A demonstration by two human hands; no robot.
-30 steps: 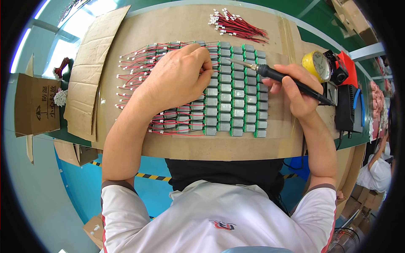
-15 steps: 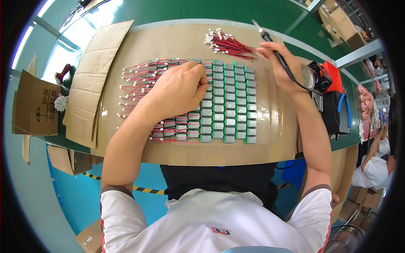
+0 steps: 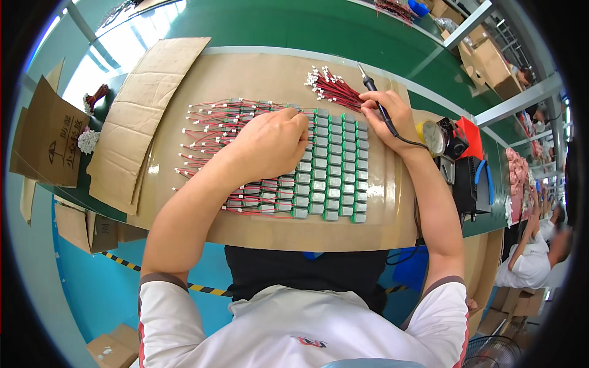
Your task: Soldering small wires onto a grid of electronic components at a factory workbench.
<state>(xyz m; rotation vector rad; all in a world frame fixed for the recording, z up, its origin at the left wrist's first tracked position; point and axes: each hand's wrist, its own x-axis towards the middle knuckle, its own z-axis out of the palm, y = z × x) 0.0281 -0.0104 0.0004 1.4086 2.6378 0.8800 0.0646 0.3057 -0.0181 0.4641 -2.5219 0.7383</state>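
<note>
My left hand is over the rows of small grey modules with green edges, near their far side. Its fingers are closed, and what they pinch is hidden under the hand. In my right hand is a soldering iron, held like a pen with its tip pointing up and away from the modules. Red and black wires with white plugs lie over the left-hand modules. Beyond the grid, close to the iron, rests a loose bundle of red wires with white connectors.
Brown board covers the bench under the modules. A bent cardboard sheet stands left, beside an open carton. To the right are a yellow solder reel, a black box, blue-handled pliers and a red container.
My right hand has come a little left and nearer with the soldering iron, closer to the wire bundle. My left hand stays over the modules. The whole view has shifted slightly.
</note>
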